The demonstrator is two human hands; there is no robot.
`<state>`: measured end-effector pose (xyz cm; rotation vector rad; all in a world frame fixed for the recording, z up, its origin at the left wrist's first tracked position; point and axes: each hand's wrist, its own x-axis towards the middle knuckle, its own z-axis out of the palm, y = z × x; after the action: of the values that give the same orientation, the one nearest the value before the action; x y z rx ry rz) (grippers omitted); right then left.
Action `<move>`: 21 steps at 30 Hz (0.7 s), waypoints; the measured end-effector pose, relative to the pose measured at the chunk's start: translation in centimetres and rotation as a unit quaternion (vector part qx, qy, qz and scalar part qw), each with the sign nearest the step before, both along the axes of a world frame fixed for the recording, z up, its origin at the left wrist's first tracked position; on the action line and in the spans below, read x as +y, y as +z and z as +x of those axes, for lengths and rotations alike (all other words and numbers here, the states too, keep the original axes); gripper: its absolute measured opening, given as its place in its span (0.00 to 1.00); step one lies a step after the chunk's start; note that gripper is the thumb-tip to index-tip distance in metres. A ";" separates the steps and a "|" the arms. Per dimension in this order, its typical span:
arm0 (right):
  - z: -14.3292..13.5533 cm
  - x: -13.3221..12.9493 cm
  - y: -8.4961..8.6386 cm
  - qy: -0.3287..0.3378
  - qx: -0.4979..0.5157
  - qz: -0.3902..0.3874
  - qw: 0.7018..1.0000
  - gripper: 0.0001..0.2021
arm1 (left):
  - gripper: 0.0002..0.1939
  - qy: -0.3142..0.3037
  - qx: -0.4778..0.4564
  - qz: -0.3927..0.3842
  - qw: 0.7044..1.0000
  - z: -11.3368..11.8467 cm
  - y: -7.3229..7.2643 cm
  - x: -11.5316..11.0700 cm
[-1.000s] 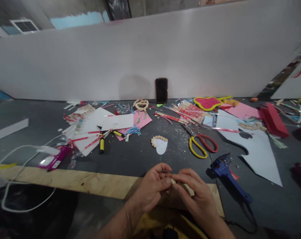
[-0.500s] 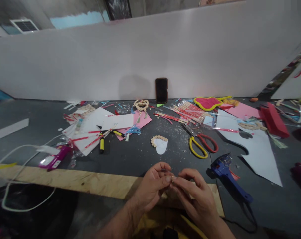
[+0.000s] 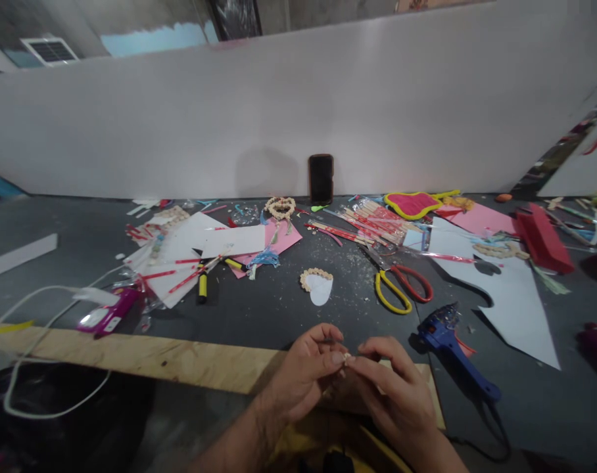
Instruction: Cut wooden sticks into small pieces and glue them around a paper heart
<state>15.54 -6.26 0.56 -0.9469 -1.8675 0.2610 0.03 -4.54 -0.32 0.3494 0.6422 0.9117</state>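
Observation:
My left hand (image 3: 313,368) and my right hand (image 3: 392,384) meet near the front edge of the table. Between their fingertips is a tiny pale piece (image 3: 346,358), pinched from both sides and too small to name. Just beyond them lies a white paper heart (image 3: 320,290), its upper left edge lined with small beige pieces (image 3: 308,278). Scissors (image 3: 394,289) with one yellow and one red handle rest to the right of the heart. A blue glue gun (image 3: 456,355) lies beside my right hand.
A phone (image 3: 321,179) leans against the white partition (image 3: 180,131). White paper sheets (image 3: 180,236), a yellow marker (image 3: 202,284) and a purple device (image 3: 112,314) lie left. Wrapped sticks (image 3: 372,220), a cut white sheet (image 3: 515,309) and a red block (image 3: 544,238) sit right.
My right hand has shifted slightly right and down, and the pale piece shows more clearly between the fingertips. The things on the table have not moved.

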 end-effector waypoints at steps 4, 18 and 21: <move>-0.1 0.0 0.3 -0.004 0.011 -0.036 0.999 0.12 | 0.20 -0.003 -0.012 -0.007 1.000 0.0 0.2 0.1; 0.3 -0.1 0.2 -0.014 -0.028 0.005 0.999 0.13 | 0.18 -0.005 -0.035 -0.007 0.999 -0.1 -0.1 0.1; 0.4 -0.1 0.3 -0.032 -0.034 0.001 0.999 0.09 | 0.19 -0.014 -0.038 -0.010 0.999 -0.2 -0.1 0.1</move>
<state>15.94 -6.34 0.91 -1.0232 -1.8951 0.1918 -0.15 -4.44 -0.43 0.3044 0.5756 0.8879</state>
